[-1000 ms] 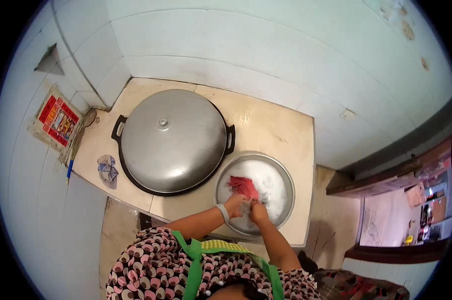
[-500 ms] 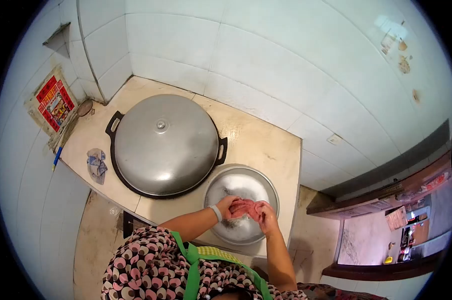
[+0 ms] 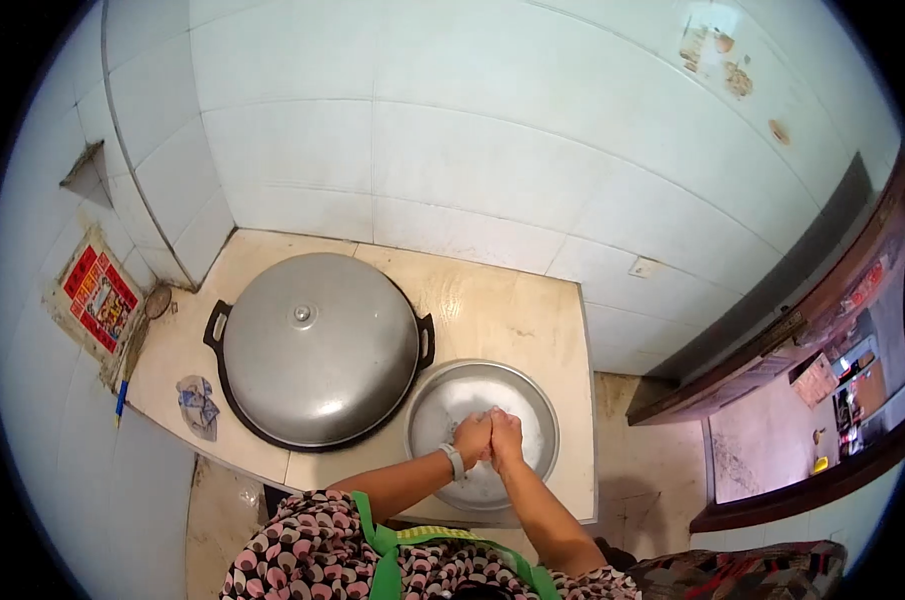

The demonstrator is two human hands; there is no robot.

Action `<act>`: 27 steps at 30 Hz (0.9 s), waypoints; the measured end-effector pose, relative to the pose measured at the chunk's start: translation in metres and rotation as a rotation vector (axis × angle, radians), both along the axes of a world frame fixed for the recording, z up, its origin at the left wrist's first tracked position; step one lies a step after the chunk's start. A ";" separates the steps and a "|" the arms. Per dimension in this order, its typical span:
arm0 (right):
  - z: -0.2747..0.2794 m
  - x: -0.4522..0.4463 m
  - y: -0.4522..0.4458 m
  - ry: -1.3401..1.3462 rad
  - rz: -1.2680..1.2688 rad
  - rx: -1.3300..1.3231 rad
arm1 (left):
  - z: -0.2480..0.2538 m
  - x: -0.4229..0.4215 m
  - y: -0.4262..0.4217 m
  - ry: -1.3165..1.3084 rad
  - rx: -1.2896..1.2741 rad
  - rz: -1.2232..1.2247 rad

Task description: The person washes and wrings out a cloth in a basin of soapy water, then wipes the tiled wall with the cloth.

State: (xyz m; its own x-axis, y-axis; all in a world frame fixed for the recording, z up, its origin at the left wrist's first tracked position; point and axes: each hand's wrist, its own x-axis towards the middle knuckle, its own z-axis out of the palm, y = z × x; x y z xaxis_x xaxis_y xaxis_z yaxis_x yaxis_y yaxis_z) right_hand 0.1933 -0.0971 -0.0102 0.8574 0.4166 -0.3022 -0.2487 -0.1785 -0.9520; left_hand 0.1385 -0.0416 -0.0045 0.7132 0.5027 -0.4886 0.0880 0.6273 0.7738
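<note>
My left hand (image 3: 473,440) and my right hand (image 3: 507,434) are pressed together over a round metal basin (image 3: 545,400), both with fingers closed. Between them is a bunched reddish cloth, almost wholly hidden by the fingers now. A band circles my left wrist. The basin stands on the cream tiled counter, and its bottom looks wet with dark specks. Just left of it sits a large wok with a domed grey metal lid (image 3: 323,350) and black side handles.
A crumpled plastic bag (image 3: 198,405) lies on the counter (image 3: 533,320) left of the wok. A blue-handled tool (image 3: 122,400) leans by the left wall, below a red poster (image 3: 103,300). White tiled wall (image 3: 453,150) rises behind. A dark wooden frame (image 3: 763,515) stands at right.
My hands have come together and closed over the reddish cloth, which was stretched between them before. The view has tilted, so the counter appears lower.
</note>
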 end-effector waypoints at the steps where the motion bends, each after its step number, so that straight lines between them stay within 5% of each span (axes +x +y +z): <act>1: 0.006 0.005 -0.002 0.133 0.027 0.080 | 0.001 0.003 0.000 -0.022 0.125 0.002; 8: 0.021 0.023 -0.009 0.819 0.115 0.456 | 0.011 0.000 0.023 -0.072 0.834 -0.564; 10: 0.019 0.022 -0.021 0.928 0.176 0.636 | 0.023 -0.006 0.025 -0.159 -0.625 -0.156; 12: 0.017 0.017 -0.025 0.923 0.143 0.701 | -0.015 -0.014 0.045 -0.377 -0.819 -0.329; 13: 0.021 0.007 -0.012 0.534 0.216 0.457 | -0.029 -0.015 0.050 -0.614 -1.024 -0.454; 14: 0.022 0.007 -0.008 0.149 0.248 0.194 | 0.008 -0.015 0.039 -0.069 -0.778 -0.028; 16: 0.007 -0.001 0.001 -0.261 0.354 0.141 | 0.056 -0.015 0.030 0.020 -0.730 -0.043; 17: 0.019 -0.021 0.004 -0.628 0.284 0.088 | 0.067 -0.009 0.019 -0.057 -0.469 -0.069; 20: 0.018 -0.028 0.014 -0.756 0.152 0.000 | 0.010 -0.009 0.027 -0.372 -0.679 -0.154; 27: 0.012 0.003 0.030 -0.855 0.078 -0.100 | -0.026 -0.003 0.039 -0.107 -0.558 -0.216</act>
